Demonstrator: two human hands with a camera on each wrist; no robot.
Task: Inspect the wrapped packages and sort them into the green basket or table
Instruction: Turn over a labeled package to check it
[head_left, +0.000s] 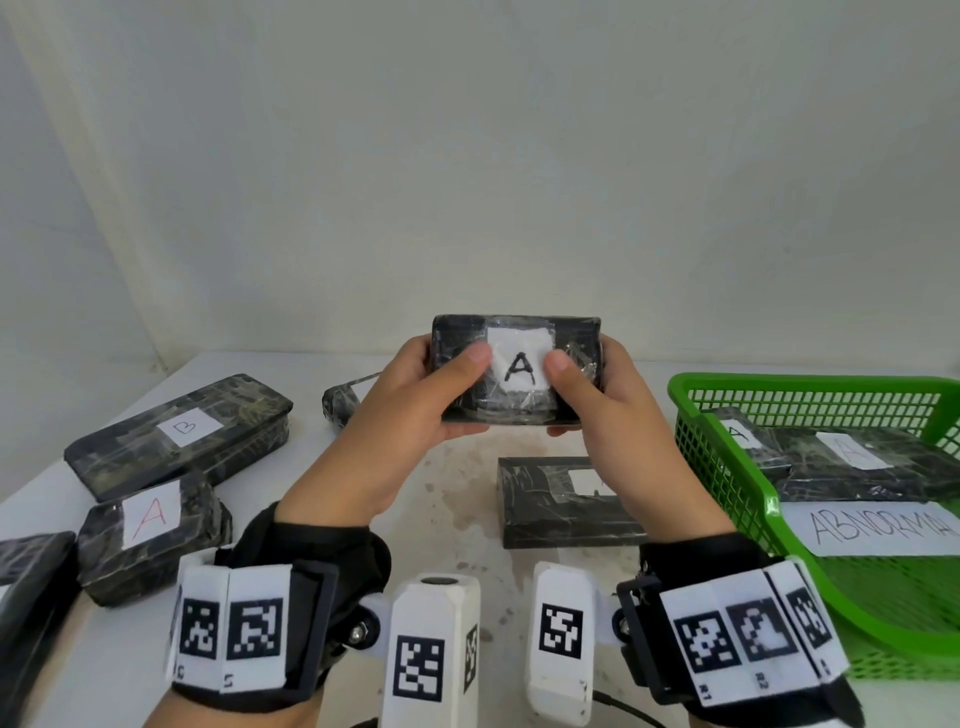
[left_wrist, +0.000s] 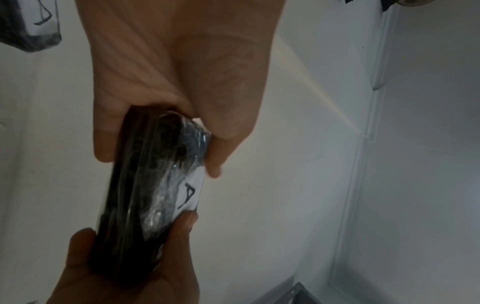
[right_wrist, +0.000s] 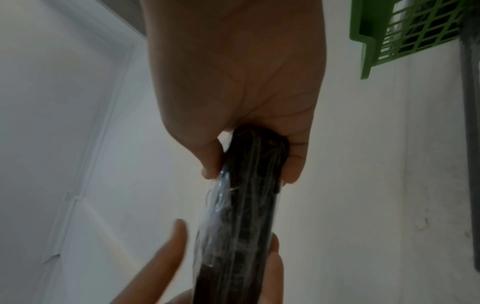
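Observation:
I hold a dark wrapped package (head_left: 518, 366) up over the table (head_left: 457, 499), its white label with a black "A" facing me. My left hand (head_left: 462, 392) grips its left end and my right hand (head_left: 563, 395) its right end, thumbs on the front and fingers behind. In the left wrist view the left hand (left_wrist: 158, 158) pinches the package (left_wrist: 145, 195) edge-on. From the right wrist, the right hand (right_wrist: 250, 174) clamps the package's (right_wrist: 241, 226) other end. The green basket (head_left: 680, 415) stands at the right with two "A" packages (head_left: 852, 457) in it.
Loose packages lie on the table: one marked "B" (head_left: 176, 431), one with a red "A" (head_left: 150, 525), one at the far left edge (head_left: 31, 587), one behind my left hand (head_left: 340, 405), one below my right hand (head_left: 561, 504). The basket carries an "ABNORMA" paper (head_left: 878, 525).

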